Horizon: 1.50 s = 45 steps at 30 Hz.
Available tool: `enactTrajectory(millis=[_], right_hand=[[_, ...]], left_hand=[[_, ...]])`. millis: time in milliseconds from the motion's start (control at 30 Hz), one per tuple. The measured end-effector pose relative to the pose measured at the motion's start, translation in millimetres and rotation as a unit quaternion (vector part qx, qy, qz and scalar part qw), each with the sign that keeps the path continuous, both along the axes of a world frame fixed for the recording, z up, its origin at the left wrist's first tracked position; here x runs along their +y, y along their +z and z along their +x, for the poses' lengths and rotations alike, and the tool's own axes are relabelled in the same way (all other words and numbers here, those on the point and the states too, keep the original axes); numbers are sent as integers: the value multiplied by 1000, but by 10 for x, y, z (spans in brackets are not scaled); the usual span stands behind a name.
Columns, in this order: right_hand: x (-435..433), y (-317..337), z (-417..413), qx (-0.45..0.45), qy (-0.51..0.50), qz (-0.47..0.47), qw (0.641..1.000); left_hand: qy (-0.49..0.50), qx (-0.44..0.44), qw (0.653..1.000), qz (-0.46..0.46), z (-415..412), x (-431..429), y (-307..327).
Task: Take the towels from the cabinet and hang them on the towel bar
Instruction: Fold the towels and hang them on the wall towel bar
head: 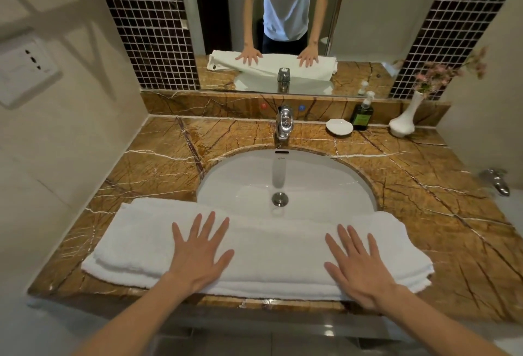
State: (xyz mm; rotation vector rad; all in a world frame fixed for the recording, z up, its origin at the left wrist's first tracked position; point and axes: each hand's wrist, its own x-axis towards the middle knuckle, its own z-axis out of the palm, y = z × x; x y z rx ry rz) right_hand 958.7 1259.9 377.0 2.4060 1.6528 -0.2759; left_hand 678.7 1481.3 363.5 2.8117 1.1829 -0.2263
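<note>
A folded white towel [271, 254] lies lengthwise along the front edge of the brown marble counter [158, 157], overlapping the front rim of the sink [285, 180]. My left hand [201, 251] rests flat on its left half, fingers spread. My right hand [356, 265] rests flat on its right half, fingers also spread. Neither hand grips the cloth. No cabinet or towel bar is in view.
A chrome faucet [283, 122] stands behind the sink. To its right sit a white soap dish [339, 127], a dark pump bottle [363, 112] and a white vase with pink flowers [404, 121]. A mirror [283, 16] covers the wall; a socket plate [25, 70] is at left.
</note>
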Motion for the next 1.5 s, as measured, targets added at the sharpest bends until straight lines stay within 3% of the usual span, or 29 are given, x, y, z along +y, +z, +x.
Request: enactTrajectory(millis=[167,533,967,1233,1333,1500], right_hand=[[-117,-92,-133,8,-41,-35,999],[136,183,-25,7,-17,43,999],[34,45,127,33,-45,-4,998],[-247,533,378,8,62,-94,994],[-331,638,450,-9,75,-137,988],[-353,695,486,-40,82,-167,982]], left_hand=[[7,-11,1000,0,-106,-58,-37],[4,14,1000,-13,12,55,114],[19,35,999,-11,7,58,74],[-128,-8,989,-69,314,-284,393],[-184,22,979,-85,530,-521,407],[-182,82,974,-105,736,-732,266]])
